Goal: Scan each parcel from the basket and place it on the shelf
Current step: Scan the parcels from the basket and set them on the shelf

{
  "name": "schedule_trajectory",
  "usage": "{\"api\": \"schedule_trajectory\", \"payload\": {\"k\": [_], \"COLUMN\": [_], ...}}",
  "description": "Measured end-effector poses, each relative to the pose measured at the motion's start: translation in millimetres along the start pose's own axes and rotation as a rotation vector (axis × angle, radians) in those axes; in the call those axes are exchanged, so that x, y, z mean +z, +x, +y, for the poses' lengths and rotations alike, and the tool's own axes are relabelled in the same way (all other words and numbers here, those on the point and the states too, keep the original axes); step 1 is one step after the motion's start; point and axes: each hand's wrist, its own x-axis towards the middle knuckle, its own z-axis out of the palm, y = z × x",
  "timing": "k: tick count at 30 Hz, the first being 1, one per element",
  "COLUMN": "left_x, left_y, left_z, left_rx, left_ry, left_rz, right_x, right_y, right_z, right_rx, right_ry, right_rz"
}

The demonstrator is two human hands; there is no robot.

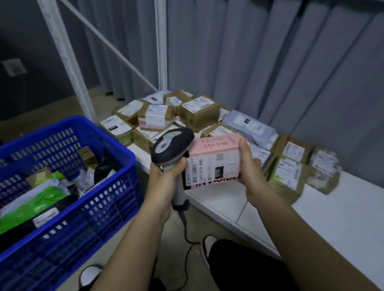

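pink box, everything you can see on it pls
The pink box is a small rectangular carton, cardboard by its look, with handwritten marks on its top face. A white shipping label with barcode, QR code and "070" covers the near face above large black lettering. The right hand grips its right end; the left hand, holding the scanner, touches its left edge. It is held tilted above the shelf's front edge.

Plastic, cardboard and painted shelving

Beside the blue perforated plastic basket (111, 194), holding glossy green and black plastic mailers, the white shelf (331, 214) looks smooth and matt. On it, right of the basket, lie brown cardboard parcels (201, 114) with paper labels. The pink box (215, 159) is smooth card; the scanner (172, 144) is grey and dark plastic.
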Motion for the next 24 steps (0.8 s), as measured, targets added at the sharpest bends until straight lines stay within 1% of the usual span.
{"api": "schedule_trajectory", "payload": {"k": [2,3,4,8,10,11,13,15,16,17,19,21,24], "left_x": [9.0,12.6,15.1,13.0,8.3,5.4,-0.6,-4.2,-3.4,-1.3,4.6,8.5,-0.2], "left_y": [0.8,1.9,3.3,13.0,17.6,19.8,24.4,30.4,30.9,31.4,32.8,33.4,33.5], "left_z": [-1.6,-1.1,0.4,12.9,18.1,18.6,16.4,13.1,12.5,12.3,12.0,11.9,11.9], "left_rx": [0.017,0.02,0.017,0.027,0.02,0.02,0.03,0.036,0.03,0.026,0.014,0.0,0.023], "left_ry": [0.022,0.039,0.05,0.071,0.054,0.044,0.029,0.04,0.055,0.07,0.072,0.041,0.072], "left_rz": [-0.006,-0.017,-0.025,-0.025,-0.018,-0.01,0.046,0.101,0.103,0.084,-0.018,-0.085,-0.078], "right_x": [-23.3,-32.3,-39.3,-52.2,-52.3,-50.5,-46.0,-40.9,-37.1,-32.0,-16.4,-0.5,12.7], "right_y": [2.1,2.5,2.8,9.1,10.8,10.6,10.2,16.8,19.0,21.5,22.3,20.0,19.7], "right_z": [2.9,2.5,2.3,0.9,4.0,6.0,9.6,11.8,11.8,13.0,16.0,19.8,17.2], "right_rx": [-0.059,-0.094,-0.123,-0.18,-0.188,-0.186,-0.187,-0.14,-0.114,-0.086,-0.049,-0.063,-0.129], "right_ry": [0.0,-0.002,-0.012,-0.154,-0.226,-0.256,-0.255,-0.134,-0.06,0.014,0.084,0.02,-0.094], "right_rz": [0.037,0.029,-0.009,-0.273,-0.319,-0.312,-0.246,-0.173,-0.158,-0.166,-0.222,-0.293,-0.387]}}
